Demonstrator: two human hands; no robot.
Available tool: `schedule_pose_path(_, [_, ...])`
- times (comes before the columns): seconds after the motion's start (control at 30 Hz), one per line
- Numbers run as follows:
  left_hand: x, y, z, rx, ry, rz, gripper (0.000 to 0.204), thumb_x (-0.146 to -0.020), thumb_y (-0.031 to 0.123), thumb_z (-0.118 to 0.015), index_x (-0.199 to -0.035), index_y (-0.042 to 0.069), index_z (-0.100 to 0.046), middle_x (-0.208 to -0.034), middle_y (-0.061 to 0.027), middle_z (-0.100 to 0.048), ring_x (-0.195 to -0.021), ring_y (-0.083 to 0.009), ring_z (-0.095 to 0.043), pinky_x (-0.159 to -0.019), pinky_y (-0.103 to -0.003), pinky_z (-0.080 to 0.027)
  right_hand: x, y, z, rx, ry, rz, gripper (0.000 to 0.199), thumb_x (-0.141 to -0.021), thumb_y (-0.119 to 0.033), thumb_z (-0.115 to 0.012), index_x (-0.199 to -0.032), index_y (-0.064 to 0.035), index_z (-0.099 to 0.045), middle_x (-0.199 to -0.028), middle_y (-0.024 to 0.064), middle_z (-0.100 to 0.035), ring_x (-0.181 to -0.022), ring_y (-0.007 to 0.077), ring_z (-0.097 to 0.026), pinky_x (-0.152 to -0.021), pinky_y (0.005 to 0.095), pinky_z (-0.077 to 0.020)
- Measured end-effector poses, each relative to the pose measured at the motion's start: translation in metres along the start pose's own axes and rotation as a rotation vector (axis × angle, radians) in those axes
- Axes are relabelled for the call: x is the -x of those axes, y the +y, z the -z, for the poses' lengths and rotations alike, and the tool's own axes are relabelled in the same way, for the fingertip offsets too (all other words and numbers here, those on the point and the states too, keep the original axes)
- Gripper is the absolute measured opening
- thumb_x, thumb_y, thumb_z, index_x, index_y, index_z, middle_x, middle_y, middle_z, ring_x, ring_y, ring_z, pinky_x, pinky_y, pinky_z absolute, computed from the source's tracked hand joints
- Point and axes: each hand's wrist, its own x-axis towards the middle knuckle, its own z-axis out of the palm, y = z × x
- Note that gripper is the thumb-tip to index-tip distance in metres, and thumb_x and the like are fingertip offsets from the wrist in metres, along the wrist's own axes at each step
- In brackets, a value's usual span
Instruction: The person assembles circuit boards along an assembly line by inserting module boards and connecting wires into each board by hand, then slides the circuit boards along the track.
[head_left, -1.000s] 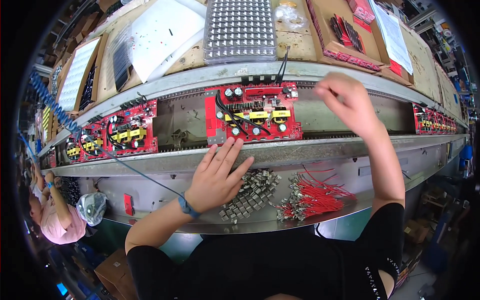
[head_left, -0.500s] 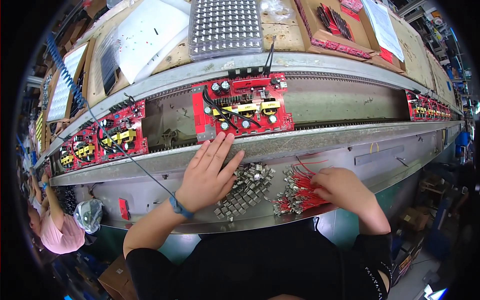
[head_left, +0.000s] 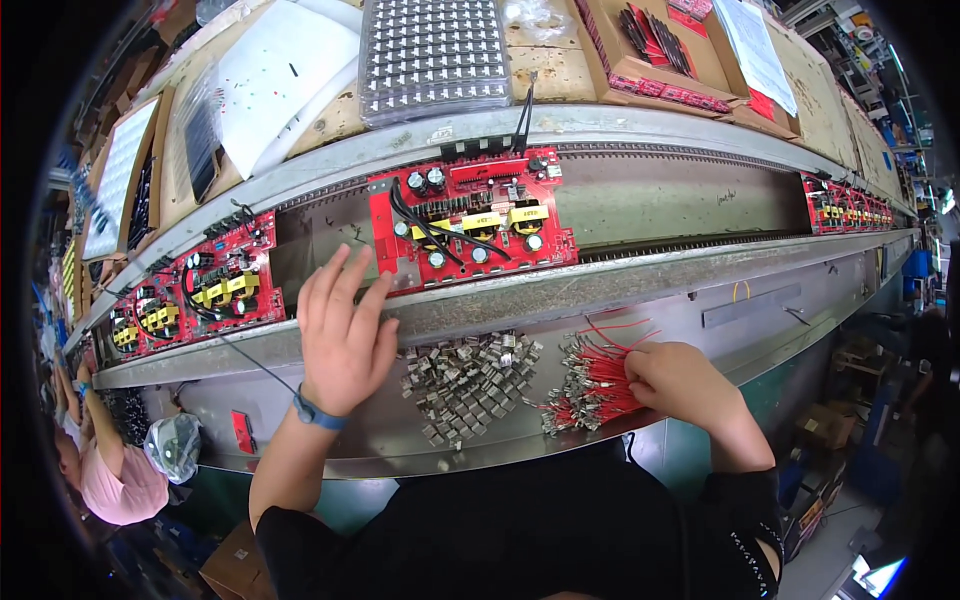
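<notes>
My left hand, fingers spread, hovers by the left front corner of a red circuit board and holds nothing. That board lies across the rails of the conveyor and carries yellow transformers, round capacitors and black cables. My right hand is closed, its curled fingertips at the edge of a bunch of red wires with metal ends; the tips are partly hidden, and wire seems pinched in them. Between my hands a pile of small silvery metal clips lies on the metal ledge.
More red boards stand on the conveyor at the left and far right. Behind it are a tray of small parts, a cardboard box and white foam sheets. A co-worker stands far left. A blue wristband trails a cord.
My left hand has moved left, off the front middle of the board, uncovering more of the clip pile. My right hand stays at the red wires. The whole view has shifted slightly.
</notes>
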Motion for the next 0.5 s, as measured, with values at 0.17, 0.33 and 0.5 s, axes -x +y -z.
schedule_pose_path(0.17, [0.001, -0.002, -0.004, -0.011, -0.006, 0.03, 0.05, -0.078, 0.008, -0.07, -0.128, 0.003, -0.065, -0.145, -0.0196, -0.055, -0.137, -0.0425, -0.049, -0.11, -0.057, -0.038, -0.003, 0.004, 0.012, -0.053, 0.052, 0.074, 0.012, -0.087, -0.017, -0.068, -0.089, -0.0068, -0.063, -0.088, 0.0118, -0.064, -0.083, 0.0366, -0.065, -0.072, 0.0482, -0.0509])
schedule_pose_path(0.33, [0.0, -0.002, -0.005, -0.014, -0.017, 0.029, 0.05, -0.078, 0.007, -0.07, -0.127, 0.003, -0.065, -0.143, -0.0189, -0.057, -0.135, -0.042, -0.05, -0.109, -0.056, -0.038, -0.024, -0.006, 0.069, -0.307, 0.034, 0.221, 0.01, -0.087, -0.01, -0.071, -0.093, -0.0057, -0.065, -0.086, 0.0084, -0.062, -0.079, 0.0239, -0.065, -0.068, 0.0348, -0.0495])
schedule_pose_path(0.5, [-0.001, -0.003, -0.003, -0.01, -0.026, 0.029, 0.05, -0.077, 0.007, -0.069, -0.127, 0.003, -0.066, -0.141, -0.0187, -0.058, -0.134, -0.0417, -0.052, -0.108, -0.056, -0.039, -0.092, 0.011, 0.088, -0.67, 0.545, 0.359, 0.002, -0.1, -0.005, -0.063, -0.099, -0.0039, -0.063, -0.094, 0.0031, -0.066, -0.088, 0.0104, -0.063, -0.074, 0.0262, -0.0486])
